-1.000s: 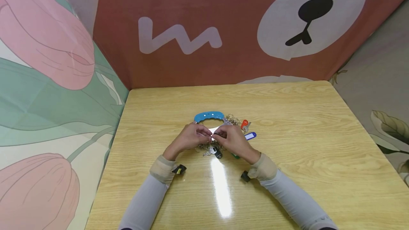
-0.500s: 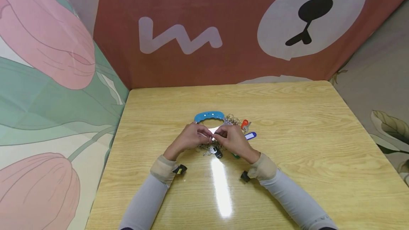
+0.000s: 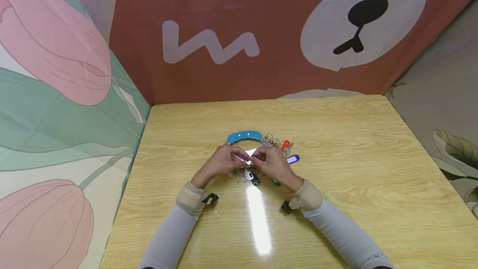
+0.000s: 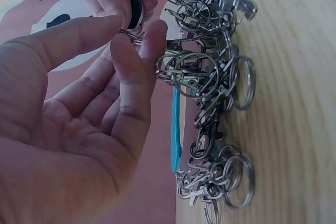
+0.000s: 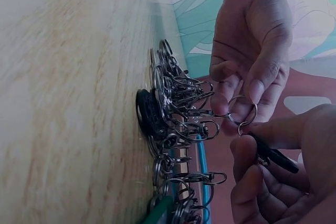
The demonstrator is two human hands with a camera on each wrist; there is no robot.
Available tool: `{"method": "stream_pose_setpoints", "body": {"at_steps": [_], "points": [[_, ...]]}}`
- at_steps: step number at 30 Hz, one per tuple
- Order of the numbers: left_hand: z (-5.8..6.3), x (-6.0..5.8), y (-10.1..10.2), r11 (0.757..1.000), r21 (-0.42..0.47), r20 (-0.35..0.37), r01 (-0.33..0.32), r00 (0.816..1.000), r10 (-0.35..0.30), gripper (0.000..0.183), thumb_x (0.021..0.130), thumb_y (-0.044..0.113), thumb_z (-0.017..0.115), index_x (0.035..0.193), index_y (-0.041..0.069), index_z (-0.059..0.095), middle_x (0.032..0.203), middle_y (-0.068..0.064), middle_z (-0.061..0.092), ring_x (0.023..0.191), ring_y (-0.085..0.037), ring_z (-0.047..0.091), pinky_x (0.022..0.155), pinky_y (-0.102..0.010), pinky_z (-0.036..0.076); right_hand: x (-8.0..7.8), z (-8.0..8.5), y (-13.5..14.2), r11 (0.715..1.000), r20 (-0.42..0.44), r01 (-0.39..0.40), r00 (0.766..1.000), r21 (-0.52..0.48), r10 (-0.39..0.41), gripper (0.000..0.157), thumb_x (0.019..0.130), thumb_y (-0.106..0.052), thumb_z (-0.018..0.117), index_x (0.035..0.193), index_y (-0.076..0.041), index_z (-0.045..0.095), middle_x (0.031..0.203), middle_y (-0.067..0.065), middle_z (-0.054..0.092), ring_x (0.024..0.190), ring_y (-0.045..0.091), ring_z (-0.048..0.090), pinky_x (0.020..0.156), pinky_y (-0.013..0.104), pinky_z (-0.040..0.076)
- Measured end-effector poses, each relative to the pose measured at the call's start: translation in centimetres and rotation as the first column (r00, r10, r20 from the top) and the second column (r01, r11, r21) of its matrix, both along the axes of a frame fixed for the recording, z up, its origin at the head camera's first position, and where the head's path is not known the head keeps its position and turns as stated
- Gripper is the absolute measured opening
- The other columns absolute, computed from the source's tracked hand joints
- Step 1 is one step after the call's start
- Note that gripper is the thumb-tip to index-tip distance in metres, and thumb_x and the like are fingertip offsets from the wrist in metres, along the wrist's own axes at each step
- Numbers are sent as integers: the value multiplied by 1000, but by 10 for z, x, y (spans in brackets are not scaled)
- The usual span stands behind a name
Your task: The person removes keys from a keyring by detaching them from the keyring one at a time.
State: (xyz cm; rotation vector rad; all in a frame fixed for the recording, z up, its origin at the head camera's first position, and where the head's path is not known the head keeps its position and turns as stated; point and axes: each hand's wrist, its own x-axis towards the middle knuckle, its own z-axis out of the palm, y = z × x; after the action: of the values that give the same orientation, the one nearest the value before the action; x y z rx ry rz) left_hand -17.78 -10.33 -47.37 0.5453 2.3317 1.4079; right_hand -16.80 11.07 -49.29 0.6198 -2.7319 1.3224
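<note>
My left hand (image 3: pixel 222 160) pinches a metal split ring (image 5: pixel 256 112) between thumb and fingers, seen best in the right wrist view. Facing it, my right hand (image 3: pixel 275 162) pinches a black key fob (image 5: pixel 279 159) by the end where its small ring (image 5: pixel 242 128) meets the split ring. In the left wrist view the fob is partly covered by the right fingers. Just below both hands lies a large key holder with a blue handle (image 3: pixel 244 136). Many metal clasps and rings (image 4: pixel 197 74) hang round its hoop, partly hidden by the hands.
On the wooden table (image 3: pixel 336 136), a red key tag (image 3: pixel 285 145) with a key and a blue key tag (image 3: pixel 293 159) lie right of the hands. A black fob (image 3: pixel 255 179) and a green tag (image 3: pixel 275 182) lie nearer. A printed cloth (image 3: pixel 224 82) stands behind.
Both hands stay in place over the key holder. Only the fingertips shift slightly around the ring and fob.
</note>
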Motion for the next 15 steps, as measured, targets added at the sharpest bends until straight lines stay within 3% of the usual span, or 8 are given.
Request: {"method": "stream_pose_setpoints", "body": {"at_steps": [15], "points": [[-1,-1,0,1000,-4,12,-8,1000,8,16,95,2,76,110,-1,78,104,-14,80,97,-24,78,84,-30,63,3,4,-1,999,-71,-53,996,0,53,5,89,-10,85,87,-9,81,80,-2,75,67,4,63,61,22,56]]}}
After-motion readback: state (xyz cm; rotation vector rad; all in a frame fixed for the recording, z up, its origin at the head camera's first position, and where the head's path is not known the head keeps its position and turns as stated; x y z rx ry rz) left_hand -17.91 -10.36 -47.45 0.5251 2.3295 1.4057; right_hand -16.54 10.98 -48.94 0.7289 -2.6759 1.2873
